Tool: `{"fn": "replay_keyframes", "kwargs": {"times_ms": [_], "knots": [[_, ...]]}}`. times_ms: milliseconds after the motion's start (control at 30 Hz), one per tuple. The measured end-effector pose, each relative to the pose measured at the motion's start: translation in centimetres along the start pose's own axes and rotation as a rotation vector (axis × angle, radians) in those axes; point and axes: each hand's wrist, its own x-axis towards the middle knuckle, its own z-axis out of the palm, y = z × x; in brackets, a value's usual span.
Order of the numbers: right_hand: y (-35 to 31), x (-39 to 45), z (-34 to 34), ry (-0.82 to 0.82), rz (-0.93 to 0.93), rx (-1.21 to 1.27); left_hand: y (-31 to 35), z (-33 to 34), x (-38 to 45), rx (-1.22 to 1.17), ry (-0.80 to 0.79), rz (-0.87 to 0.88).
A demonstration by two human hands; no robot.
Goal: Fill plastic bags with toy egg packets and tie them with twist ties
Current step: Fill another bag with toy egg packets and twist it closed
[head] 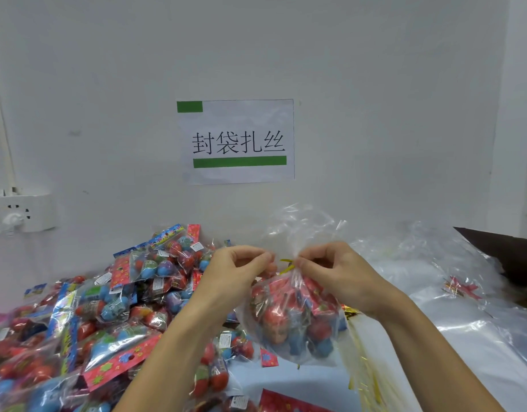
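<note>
With your left hand point(241, 267) and right hand point(330, 270) each pinching the yellow twist tie point(287, 265) at the gathered neck between them, keep the filled plastic bag point(292, 319) hanging just below your hands and wind the tie snugly against the packets.

Twist tie point(287, 265): ends hidden behind fingertips of both hands. Packet pile point(87, 316): cut off at left and bottom edges. Wall socket point(18, 214): cropped at left edge, blurred.

Bright, even light; glare on plastic bags point(464, 292); edges bend, slightly soft.
</note>
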Motion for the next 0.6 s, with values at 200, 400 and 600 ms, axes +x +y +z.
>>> {"fn": "replay_keyframes", "kwargs": {"times_ms": [200,400,600], "knots": [[0.0,0.0,0.0,-0.025,0.02,0.056,0.6,0.9,-0.6,0.099,-0.092,0.047],[-0.1,0.1,0.3,-0.021,0.008,0.027,0.6,1.5,-0.6,0.122,-0.05,0.129],[-0.1,0.1,0.4,-0.038,0.038,-0.002,0.4,1.4,-0.5,0.169,-0.013,0.177]]}}
